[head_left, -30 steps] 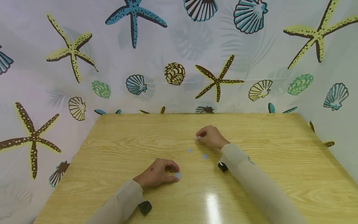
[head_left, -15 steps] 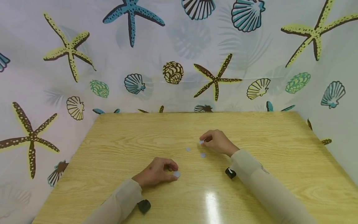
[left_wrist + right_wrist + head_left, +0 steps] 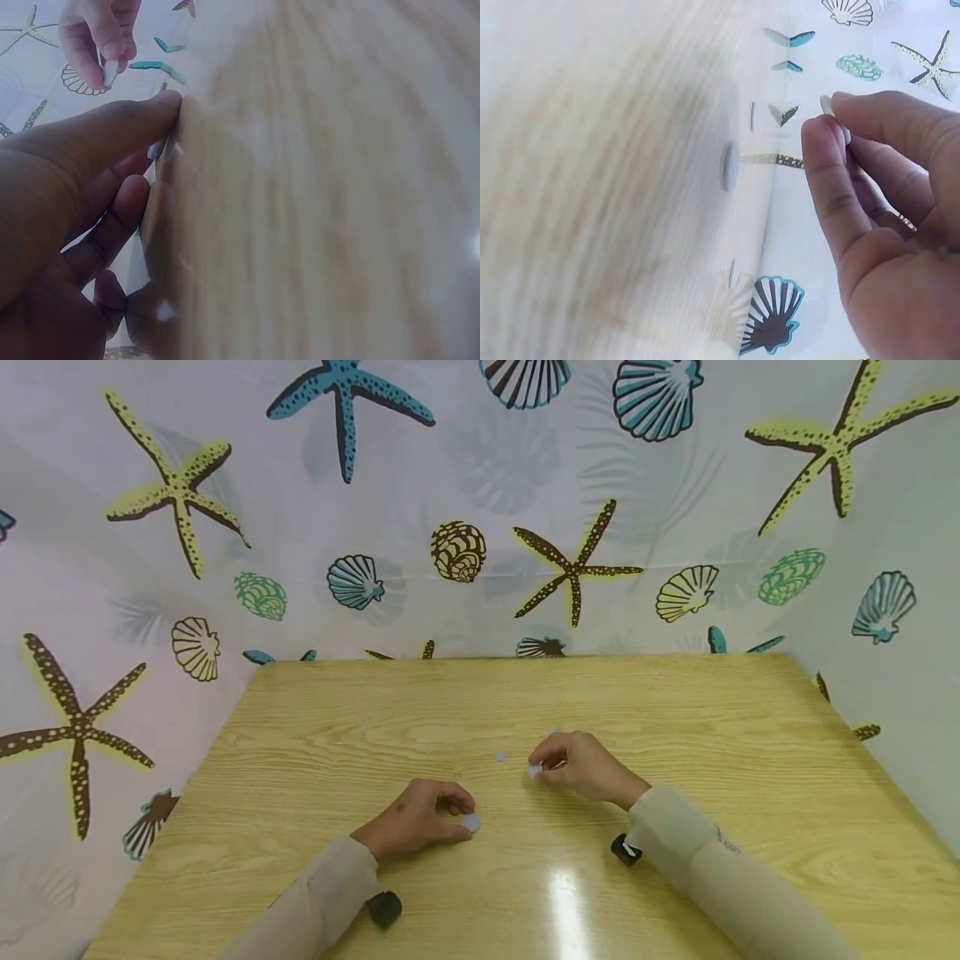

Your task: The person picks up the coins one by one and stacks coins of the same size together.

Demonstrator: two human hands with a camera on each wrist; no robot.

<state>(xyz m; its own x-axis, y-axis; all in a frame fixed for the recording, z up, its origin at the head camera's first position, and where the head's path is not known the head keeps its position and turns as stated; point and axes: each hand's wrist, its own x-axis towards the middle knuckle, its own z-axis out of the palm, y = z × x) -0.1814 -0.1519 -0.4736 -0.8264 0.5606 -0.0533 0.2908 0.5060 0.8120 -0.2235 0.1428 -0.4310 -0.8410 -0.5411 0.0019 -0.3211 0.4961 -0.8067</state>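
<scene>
Low over the middle of the table, my right hand [image 3: 588,766] pinches a small white disc [image 3: 535,770] between thumb and fingertips. The right wrist view shows this disc [image 3: 826,105] held up off the tabletop. My left hand [image 3: 420,817] rests on the wood nearer the front, thumb and index finger at the edges of another white disc [image 3: 470,822]. In the left wrist view that disc [image 3: 156,148] is mostly hidden behind the thumb. A small disc [image 3: 501,757] lies between the hands, and one more disc [image 3: 555,731] peeks out behind the right hand.
Several discs lie flat on the wooden table [image 3: 360,710], including a thicker one [image 3: 731,166] in the right wrist view. A white cloth [image 3: 420,468] printed with starfish and shells hangs around the back and sides. Dark wrist devices [image 3: 626,849] sit under both cuffs.
Carrying its disc, my right hand has come towards me, and the disc now overlaps where one lay on the table. A disc behind that hand has come into view. The left hand stays put.
</scene>
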